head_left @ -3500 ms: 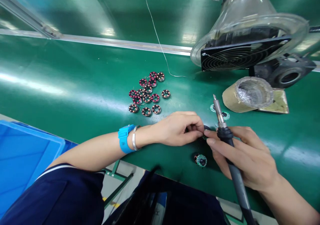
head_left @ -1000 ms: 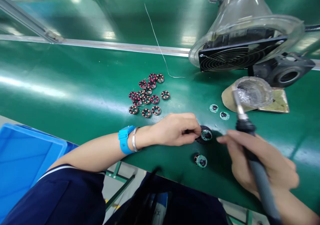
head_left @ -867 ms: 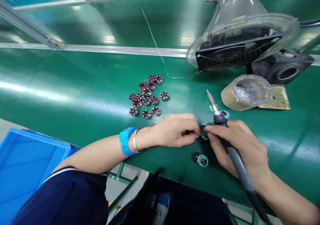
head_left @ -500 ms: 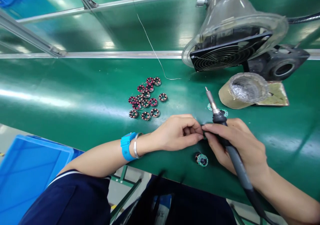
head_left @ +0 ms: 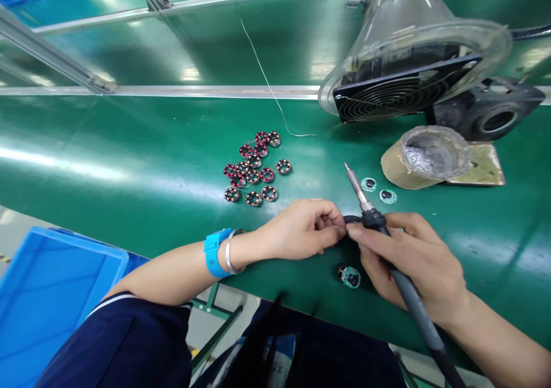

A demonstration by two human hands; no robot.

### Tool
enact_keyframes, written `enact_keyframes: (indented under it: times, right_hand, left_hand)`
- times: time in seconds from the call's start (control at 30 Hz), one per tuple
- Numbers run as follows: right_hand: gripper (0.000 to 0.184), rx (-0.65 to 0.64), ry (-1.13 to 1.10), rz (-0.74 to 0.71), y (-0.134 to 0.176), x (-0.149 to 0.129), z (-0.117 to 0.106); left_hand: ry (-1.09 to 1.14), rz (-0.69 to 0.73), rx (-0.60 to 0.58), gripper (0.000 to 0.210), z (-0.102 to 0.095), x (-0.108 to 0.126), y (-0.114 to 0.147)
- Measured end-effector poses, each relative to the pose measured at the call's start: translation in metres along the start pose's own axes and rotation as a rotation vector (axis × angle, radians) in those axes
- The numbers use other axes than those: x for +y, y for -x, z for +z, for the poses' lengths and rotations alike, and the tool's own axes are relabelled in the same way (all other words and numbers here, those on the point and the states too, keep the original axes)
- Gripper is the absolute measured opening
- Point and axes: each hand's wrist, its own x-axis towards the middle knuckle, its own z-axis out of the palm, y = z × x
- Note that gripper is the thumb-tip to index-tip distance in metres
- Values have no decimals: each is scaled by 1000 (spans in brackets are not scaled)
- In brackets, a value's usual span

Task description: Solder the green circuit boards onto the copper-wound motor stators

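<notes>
Left forearm comes in from the lower left and runs nearly straight across the green surface (head_left: 150, 164), blue band (head_left: 217, 253) on the wrist, with the left hand (head_left: 307, 229) resting low, knuckles up and fingers curled in. Right forearm angles up from the bottom right corner, and the right hand (head_left: 417, 264) meets the left one so the fingertips are pretty much together. The dark round piece (head_left: 352, 220) being worked on sits right between the two, at the fingertips, mostly covered, so all you really get is a bit of black edge. Left hand is mostly closed, thumb and fingers pinched up against that piece, though I can't tell exactly how it's gripping it. Right hand is doing double duty: it's wrapped around the soldering iron (head_left: 403, 284), bare metal tip pointing up and away toward the left, while its thumb and finger ends reach the dark piece. Just below the hands there's a coil with a green board on it (head_left: 350, 277), two loose round boards (head_left: 388, 196) lie just beyond the right hand, and the bunch of wound coils (head_left: 253, 181) is off past the left wrist.
</notes>
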Motion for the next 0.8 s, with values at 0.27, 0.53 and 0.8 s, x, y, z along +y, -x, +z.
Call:
enact_keyframes:
  times: [0.27,0.53,0.8]
  right_hand:
    - [59,16,-53,107,-2,-4,-14]
    - [31,4,-128,288,-14,-19,-57]
    - [19,-12,-168,328,-10,-20,-52]
  left_hand:
    - [-96,25,64,2,2,2,-2]
    - [-83,-7,96,4,4,3,-4]
    - [-108,-3,104,5,4,4,-4]
